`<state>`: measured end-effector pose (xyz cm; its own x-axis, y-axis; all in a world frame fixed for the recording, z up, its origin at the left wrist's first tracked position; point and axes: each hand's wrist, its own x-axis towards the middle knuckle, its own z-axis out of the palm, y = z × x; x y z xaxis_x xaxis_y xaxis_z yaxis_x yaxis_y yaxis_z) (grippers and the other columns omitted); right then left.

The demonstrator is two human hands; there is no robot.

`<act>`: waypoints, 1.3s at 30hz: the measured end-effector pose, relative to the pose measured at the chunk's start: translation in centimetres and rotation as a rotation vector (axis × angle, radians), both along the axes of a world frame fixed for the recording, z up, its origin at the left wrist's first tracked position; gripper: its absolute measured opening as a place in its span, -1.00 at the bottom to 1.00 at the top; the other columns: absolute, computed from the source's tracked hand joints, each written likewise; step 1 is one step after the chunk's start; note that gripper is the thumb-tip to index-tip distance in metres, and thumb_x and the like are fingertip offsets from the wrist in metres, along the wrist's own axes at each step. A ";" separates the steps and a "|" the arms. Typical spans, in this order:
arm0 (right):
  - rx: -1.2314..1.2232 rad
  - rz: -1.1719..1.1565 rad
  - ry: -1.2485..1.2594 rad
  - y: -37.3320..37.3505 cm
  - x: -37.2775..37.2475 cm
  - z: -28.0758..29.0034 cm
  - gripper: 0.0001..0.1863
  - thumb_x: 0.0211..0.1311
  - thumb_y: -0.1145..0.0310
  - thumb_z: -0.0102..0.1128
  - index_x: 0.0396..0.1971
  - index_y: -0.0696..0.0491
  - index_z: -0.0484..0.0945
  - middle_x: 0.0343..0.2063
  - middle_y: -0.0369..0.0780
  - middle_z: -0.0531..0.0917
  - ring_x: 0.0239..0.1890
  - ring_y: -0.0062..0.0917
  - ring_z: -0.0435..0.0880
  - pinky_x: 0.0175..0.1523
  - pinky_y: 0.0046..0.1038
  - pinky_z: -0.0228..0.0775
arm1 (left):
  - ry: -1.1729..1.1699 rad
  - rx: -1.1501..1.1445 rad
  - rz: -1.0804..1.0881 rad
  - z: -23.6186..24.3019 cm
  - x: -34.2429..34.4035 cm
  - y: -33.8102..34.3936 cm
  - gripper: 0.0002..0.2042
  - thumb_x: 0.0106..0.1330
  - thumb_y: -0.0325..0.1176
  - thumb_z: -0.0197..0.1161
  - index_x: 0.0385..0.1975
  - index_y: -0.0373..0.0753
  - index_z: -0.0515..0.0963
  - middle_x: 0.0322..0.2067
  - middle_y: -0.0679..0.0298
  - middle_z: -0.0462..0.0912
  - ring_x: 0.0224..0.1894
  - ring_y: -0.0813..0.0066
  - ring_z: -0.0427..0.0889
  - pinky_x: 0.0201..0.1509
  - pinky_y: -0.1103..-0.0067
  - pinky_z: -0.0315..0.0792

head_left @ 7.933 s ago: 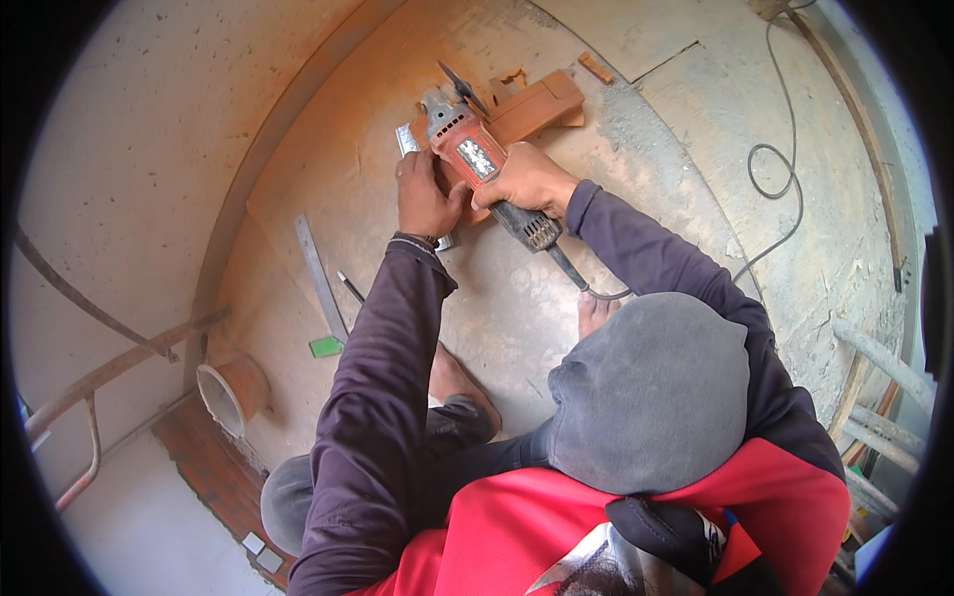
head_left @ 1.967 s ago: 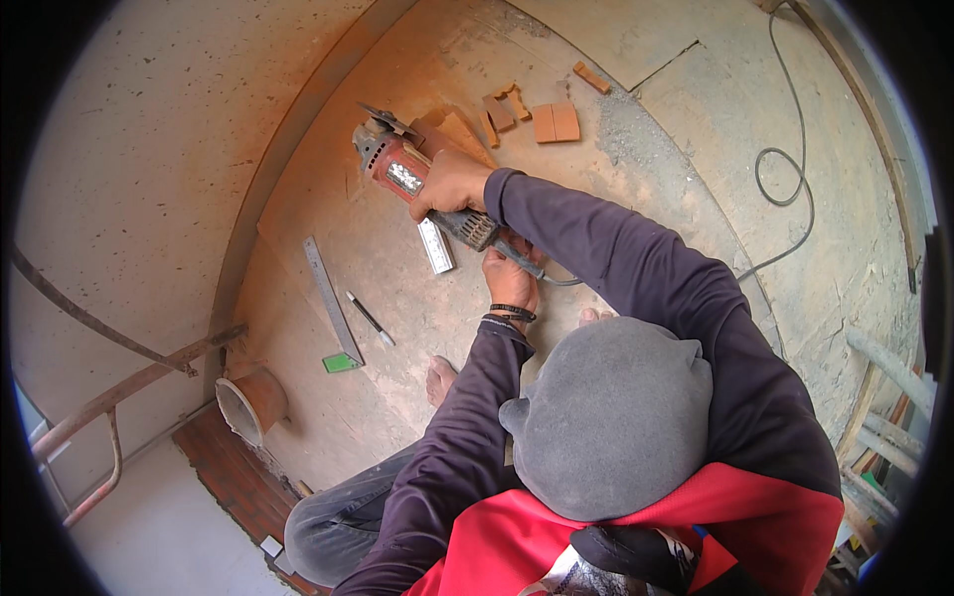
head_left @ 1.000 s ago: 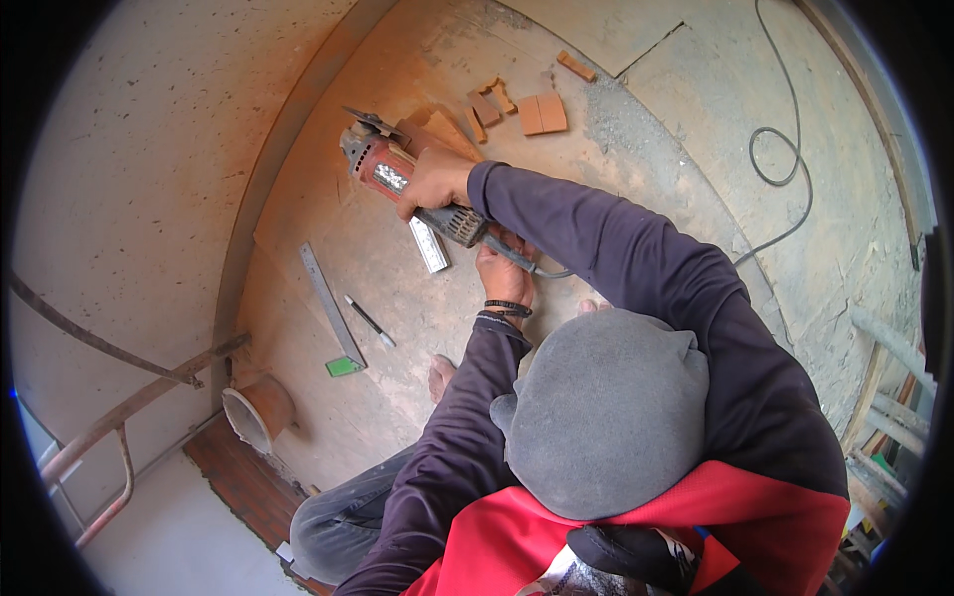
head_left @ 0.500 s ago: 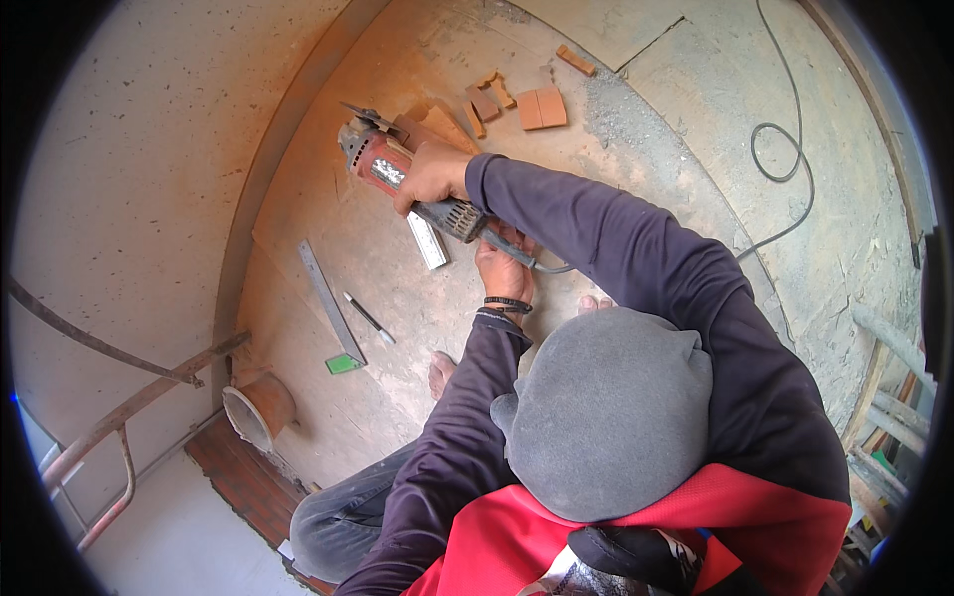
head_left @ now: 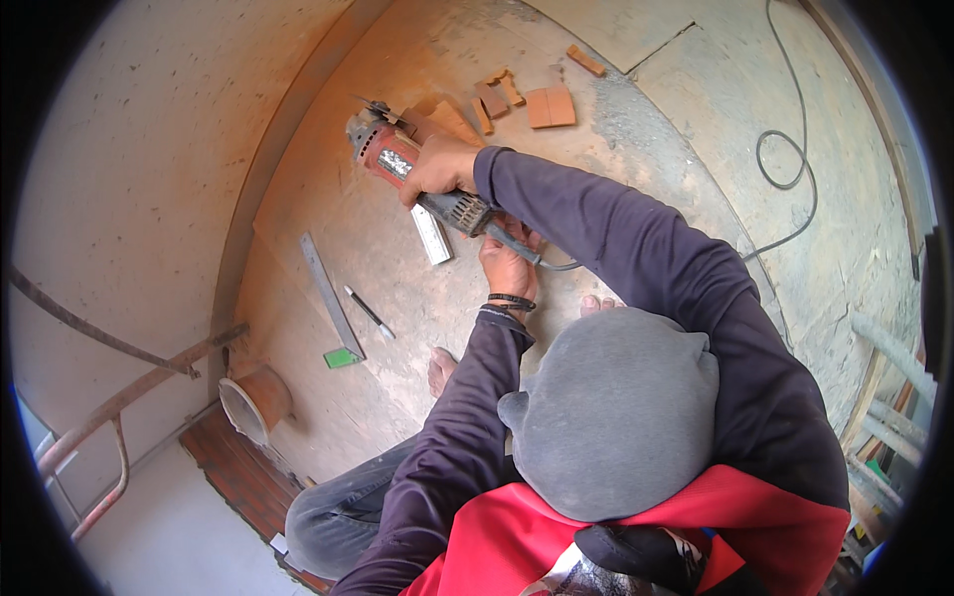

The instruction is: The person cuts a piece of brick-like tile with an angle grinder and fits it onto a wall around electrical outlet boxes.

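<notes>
My right hand (head_left: 443,165) is wrapped round the body of a red and black angle grinder (head_left: 390,159). The grinder lies slantwise, its disc end (head_left: 370,117) at the upper left and its tail toward me. Just below that tail, beside the power cord (head_left: 517,244), my left hand (head_left: 509,266) has its fingers curled. The grinder and cord partly cover those fingers, so what they hold is hidden. A terracotta tile (head_left: 452,121) lies beyond the grinder, partly covered by my right hand. Under the grinder's body a silver metal strip (head_left: 431,236) sticks out toward me.
Several cut terracotta pieces (head_left: 551,106) lie on the dusty floor ahead. On the left rest a try square (head_left: 328,298) with a green handle and a marker (head_left: 369,312). An orange bucket (head_left: 254,399) lies near metal bars (head_left: 119,407). A black cable (head_left: 785,185) loops at right.
The whole view has shifted slightly. Both hands keep nearly the same pose, with the grinder still in my right hand.
</notes>
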<state>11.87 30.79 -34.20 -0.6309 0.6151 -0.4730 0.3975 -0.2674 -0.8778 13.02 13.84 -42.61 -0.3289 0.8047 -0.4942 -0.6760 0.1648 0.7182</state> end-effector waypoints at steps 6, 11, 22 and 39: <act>-0.031 -0.021 0.006 -0.2 0.0 0.6 -0.57 -0.29 0.34 0.59 -0.42 0.34 0.69 -0.42 -0.06 0.74 -0.47 -0.43 0.72 -0.36 -0.37 0.57 | 0.010 -0.038 0.012 0.1 -0.2 0.0 -0.80 0.45 -0.50 0.19 0.02 -0.18 0.47 0.07 0.31 0.62 0.08 0.42 0.64 0.09 0.45 0.59; 0.012 0.001 -0.013 -0.5 0.4 0.5 -0.48 -0.34 0.28 0.60 -0.38 0.37 0.68 -0.36 -0.03 0.75 -0.42 -0.41 0.74 -0.28 -0.39 0.60 | 0.025 -0.034 0.006 0.3 0.0 0.2 -0.82 0.44 -0.50 0.19 -0.02 -0.20 0.48 0.00 0.33 0.63 0.02 0.44 0.65 0.08 0.43 0.61; 0.020 -0.048 0.059 -0.4 0.2 -0.5 -0.41 -0.36 0.29 0.61 -0.27 0.38 0.66 -0.29 -0.01 0.74 -0.33 -0.40 0.76 -0.21 -0.41 0.60 | 0.000 -0.042 0.019 -0.2 0.0 0.1 -0.83 0.41 -0.46 0.26 -0.05 -0.23 0.51 -0.12 0.34 0.64 -0.09 0.45 0.66 0.00 0.48 0.63; -0.109 -0.035 0.037 -0.3 0.2 0.2 -0.51 -0.20 0.39 0.58 -0.29 0.43 0.62 -0.40 -0.02 0.71 -0.51 -0.41 0.70 -0.44 -0.37 0.55 | 0.025 -0.041 0.041 0.4 0.2 0.4 -0.86 0.39 -0.49 0.25 -0.12 -0.33 0.54 -0.17 0.24 0.63 -0.13 0.41 0.66 -0.03 0.48 0.64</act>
